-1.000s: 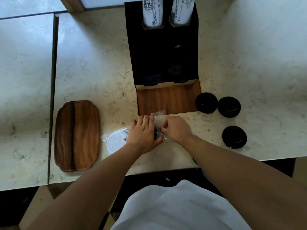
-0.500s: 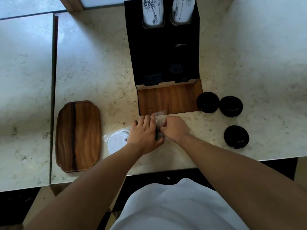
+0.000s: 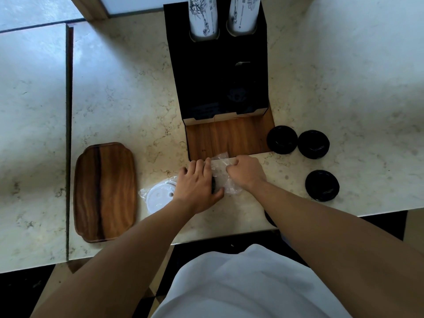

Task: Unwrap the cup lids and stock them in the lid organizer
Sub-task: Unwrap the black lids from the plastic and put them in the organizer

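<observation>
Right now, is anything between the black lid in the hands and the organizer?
Only the clear wrap around the black lid, held by both hands. The wooden base of the organizer, just beyond it, is bare.

— What was hidden?
— The left hand covered most of a black lid; the cups ran off the top edge.
— And the organizer?
— Too dark inside to tell.

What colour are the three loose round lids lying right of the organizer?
Black, all three round plastic lids, seen clearest in the head view.
</observation>
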The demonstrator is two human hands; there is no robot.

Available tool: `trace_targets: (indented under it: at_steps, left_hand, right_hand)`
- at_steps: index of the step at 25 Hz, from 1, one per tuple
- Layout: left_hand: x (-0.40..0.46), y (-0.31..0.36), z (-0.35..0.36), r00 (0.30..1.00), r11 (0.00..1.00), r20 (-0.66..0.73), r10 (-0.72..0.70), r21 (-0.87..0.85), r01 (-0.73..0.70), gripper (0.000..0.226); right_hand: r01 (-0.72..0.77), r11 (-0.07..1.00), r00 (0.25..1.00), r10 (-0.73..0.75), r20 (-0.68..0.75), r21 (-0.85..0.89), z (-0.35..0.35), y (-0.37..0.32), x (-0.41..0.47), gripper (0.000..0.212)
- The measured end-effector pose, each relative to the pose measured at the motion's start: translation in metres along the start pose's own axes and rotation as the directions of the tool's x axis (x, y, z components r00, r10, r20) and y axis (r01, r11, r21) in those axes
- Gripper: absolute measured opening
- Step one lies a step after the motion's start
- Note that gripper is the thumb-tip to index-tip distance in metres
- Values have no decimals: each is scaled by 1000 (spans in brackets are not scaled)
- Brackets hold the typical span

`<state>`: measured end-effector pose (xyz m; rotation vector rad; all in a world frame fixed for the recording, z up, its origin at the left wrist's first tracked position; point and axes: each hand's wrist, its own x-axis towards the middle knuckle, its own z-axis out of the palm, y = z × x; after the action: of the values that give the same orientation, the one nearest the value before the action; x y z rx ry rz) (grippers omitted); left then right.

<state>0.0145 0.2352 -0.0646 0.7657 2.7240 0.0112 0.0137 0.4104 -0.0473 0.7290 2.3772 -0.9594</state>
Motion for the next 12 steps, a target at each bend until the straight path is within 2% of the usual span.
trace_targets:
  at_steps: [4, 7, 12]
  left_hand:
    - [0, 1, 0, 1000, 1000, -2, -15, -6, 15, 95]
    - [0, 1, 0, 1000, 1000, -5, -14, -13, 14, 96]
    - [0, 1, 0, 1000, 1000, -6, -16, -21, 16, 97]
  right_hand:
    - [-67, 997, 997, 67, 25, 26, -14, 15, 4, 15]
    - [-114, 991, 993, 115, -6, 67, -26, 27, 8, 19]
    - [-73, 993, 995, 79, -66, 92, -39, 42, 12, 25]
